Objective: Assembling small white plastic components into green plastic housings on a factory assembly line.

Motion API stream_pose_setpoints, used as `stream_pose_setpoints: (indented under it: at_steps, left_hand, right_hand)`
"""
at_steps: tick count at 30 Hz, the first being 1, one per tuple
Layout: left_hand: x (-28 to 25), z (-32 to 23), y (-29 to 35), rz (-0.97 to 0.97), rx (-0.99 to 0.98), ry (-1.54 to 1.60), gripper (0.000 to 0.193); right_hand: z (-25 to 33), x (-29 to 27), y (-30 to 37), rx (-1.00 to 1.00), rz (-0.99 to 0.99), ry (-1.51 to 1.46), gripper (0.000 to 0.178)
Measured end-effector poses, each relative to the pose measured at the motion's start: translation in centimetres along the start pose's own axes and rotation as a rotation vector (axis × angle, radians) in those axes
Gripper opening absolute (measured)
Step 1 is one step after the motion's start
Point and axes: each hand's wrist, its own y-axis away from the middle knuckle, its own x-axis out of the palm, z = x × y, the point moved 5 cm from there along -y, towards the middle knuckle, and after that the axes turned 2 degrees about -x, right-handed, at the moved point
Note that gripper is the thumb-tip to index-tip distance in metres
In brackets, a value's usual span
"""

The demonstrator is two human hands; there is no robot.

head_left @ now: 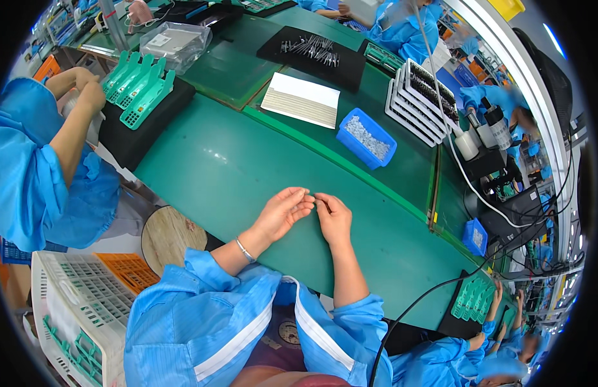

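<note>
A small dark part (315, 199), too tiny to identify, sits at the fingertips of your right hand (335, 223), pinched there above the green bench (247, 174). Your left hand (283, 213) meets it with thumb and forefinger together; whether these grip anything, one cannot tell. Beyond, a blue bin (357, 153) holds a heap of small whitish pieces (368, 137), near stacked white trays (406, 115), the uppermost filled with dark parts (433, 87). A smaller blue bin (467, 235) at right carries pale contents; a white crate (112, 320), lower left, contains green pieces (81, 351).
</note>
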Motion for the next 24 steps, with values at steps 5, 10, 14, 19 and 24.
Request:
stream_pose_setpoints:
  at_steps: [5, 10, 14, 19, 24]
  left_hand:
    - [1.2, -0.9, 0.6, 0.020, 0.033, 0.002, 0.028]
    - [1.2, -0.6, 0.8, 0.046, 0.034, -0.029, 0.027]
    - [-0.7, -0.1, 0.2, 0.064, 0.017, -0.055, 0.025]
    - [0.5, -0.6, 0.5, 0.042, 0.046, -0.009, 0.025]
    - [0.7, -0.4, 0.8, 0.049, 0.014, -0.084, 0.026]
  right_hand:
    - [0.1, 0.0, 0.2, -0.008, -0.001, 0.033, 0.013]
    - [0.0, 0.0, 0.3, -0.015, -0.007, 0.036, 0.013]
    - [0.0, 0.1, 0.2, -0.001, 0.012, 0.027, 0.013]
    - [0.2, -0.1, 0.3, 0.011, 0.020, 0.023, 0.013]
    - [0.3, -0.1, 0.3, 0.009, 0.022, 0.036, 0.013]
